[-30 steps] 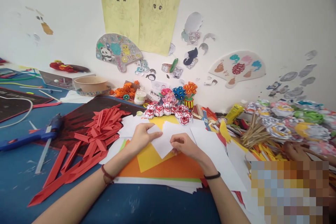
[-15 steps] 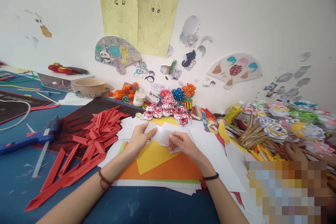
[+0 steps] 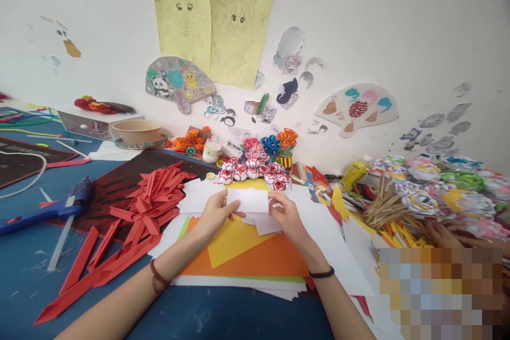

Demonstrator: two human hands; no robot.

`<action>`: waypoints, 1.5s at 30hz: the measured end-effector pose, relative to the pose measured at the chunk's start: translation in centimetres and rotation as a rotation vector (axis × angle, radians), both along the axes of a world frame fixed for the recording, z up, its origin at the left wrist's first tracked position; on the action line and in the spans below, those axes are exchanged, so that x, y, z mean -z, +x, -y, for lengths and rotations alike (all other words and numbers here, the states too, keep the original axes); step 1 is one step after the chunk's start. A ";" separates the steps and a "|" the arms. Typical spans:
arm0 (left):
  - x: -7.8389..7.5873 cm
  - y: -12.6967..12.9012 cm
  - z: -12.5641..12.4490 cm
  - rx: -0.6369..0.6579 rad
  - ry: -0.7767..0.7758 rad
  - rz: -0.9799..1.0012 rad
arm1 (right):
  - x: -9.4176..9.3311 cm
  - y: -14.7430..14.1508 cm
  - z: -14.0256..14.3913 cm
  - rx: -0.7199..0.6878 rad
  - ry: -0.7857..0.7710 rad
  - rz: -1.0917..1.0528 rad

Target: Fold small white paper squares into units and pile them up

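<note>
A small white rectangle of paper (image 3: pixel 249 200) is stretched level between my two hands. My left hand (image 3: pixel 218 209) pinches its left end between thumb and fingers, while my right hand (image 3: pixel 285 214) grips the right end. Beneath it, a few small white paper pieces (image 3: pixel 266 223) rest on a yellow sheet (image 3: pixel 229 241), which overlaps a wide orange sheet (image 3: pixel 255 264). Just behind the held paper sit several red-and-white folded paper flowers (image 3: pixel 252 171).
Left of my hands lies a pile of folded red paper strips (image 3: pixel 149 196) and a blue glue gun (image 3: pixel 74 204). To the right are white sheets (image 3: pixel 322 239), a yellow bottle (image 3: pixel 354 172) and paper flowers on sticks (image 3: pixel 424 191). Another person's hand (image 3: pixel 440 232) is at far right.
My hands have spread slightly apart, and the white paper between them is now raised flat and facing me. Beforehand it was bent, with my right fingers curled at its edge.
</note>
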State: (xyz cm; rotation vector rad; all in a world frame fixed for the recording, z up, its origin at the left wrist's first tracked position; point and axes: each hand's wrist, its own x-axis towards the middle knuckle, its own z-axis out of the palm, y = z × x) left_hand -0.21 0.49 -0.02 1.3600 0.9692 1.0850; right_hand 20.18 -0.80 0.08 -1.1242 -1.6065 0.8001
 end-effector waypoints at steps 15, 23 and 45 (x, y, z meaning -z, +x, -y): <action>0.3 0.2 0.3 0.137 -0.026 -0.057 | -0.3 0.3 0.2 0.144 0.154 0.171; -1.4 0.0 1.3 0.200 -0.099 -0.002 | 0.1 0.2 0.1 0.110 0.007 0.079; 0.4 -0.2 -0.2 0.049 0.041 0.001 | 0.0 -0.6 0.5 -0.091 -0.281 -0.289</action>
